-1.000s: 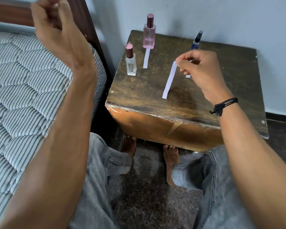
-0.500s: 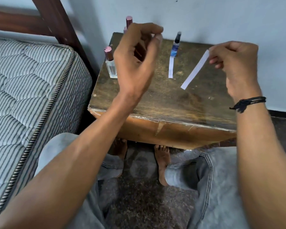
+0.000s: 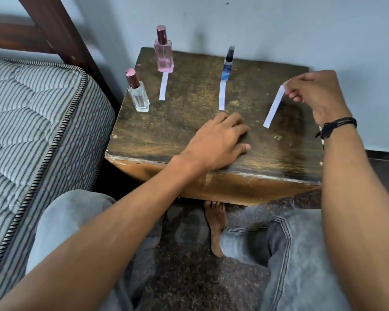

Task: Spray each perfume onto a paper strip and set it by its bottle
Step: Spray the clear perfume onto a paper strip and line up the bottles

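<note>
Three perfume bottles stand on a worn wooden table [image 3: 157,133]. A clear bottle [image 3: 139,97] with a rose cap is at the left edge. A pink bottle [image 3: 164,55] has a white strip [image 3: 163,86] lying in front of it. A slim blue spray bottle [image 3: 227,66] at the back also has a strip [image 3: 222,94] before it. My right hand [image 3: 314,95] pinches the top end of a third paper strip [image 3: 273,106], which hangs slanted above the table's right half. My left hand [image 3: 218,142] rests palm down on the table, fingers spread, holding nothing.
A striped mattress [image 3: 32,135] and a dark wooden bed frame [image 3: 61,30] lie left of the table. A pale wall [image 3: 279,25] stands right behind it. My knees in grey jeans and a bare foot [image 3: 216,227] are below the table's front edge.
My left hand dropped from up in the air and now lies flat on the table. My right hand carried the strip to the right, away from the blue bottle.
</note>
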Demonstrator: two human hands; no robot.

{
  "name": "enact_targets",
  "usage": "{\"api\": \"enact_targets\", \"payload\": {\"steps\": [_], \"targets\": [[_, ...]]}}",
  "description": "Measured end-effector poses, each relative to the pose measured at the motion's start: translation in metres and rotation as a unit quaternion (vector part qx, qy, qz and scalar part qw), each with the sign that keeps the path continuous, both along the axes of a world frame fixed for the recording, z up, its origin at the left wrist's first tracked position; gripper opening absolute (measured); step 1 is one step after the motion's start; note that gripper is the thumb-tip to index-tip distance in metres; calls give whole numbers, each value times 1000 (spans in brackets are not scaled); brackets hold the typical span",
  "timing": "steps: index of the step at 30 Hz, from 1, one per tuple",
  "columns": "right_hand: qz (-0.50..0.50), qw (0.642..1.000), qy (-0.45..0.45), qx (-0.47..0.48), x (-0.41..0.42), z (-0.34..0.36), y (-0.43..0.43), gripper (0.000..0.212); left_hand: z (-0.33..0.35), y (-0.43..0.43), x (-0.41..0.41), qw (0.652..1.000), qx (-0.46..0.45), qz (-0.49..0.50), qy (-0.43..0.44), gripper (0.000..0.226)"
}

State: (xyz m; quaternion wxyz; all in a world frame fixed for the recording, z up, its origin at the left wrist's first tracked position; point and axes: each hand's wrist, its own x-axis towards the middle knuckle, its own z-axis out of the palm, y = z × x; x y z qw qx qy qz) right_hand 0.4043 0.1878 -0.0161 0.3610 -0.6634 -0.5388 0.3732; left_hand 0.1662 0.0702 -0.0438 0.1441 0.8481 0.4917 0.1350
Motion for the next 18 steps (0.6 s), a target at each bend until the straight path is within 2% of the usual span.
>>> {"api": "enact_targets", "payload": {"steps": [5,10,14,18], "targets": [[6,998,-55,14,7,-8,13,8,-1,8,14,1000,13,10,-14,55],[13,995,-96,38,11,-12,22,9,-5,9,27,999,-21,-9,50,66],[20,991,-119,54,13,-17,24,9,-15,10,41,995,-1,-13,102,66],[23,986,-151,64,15,-20,25,10,-16,12,52,995,4,-15,101,66]]}}
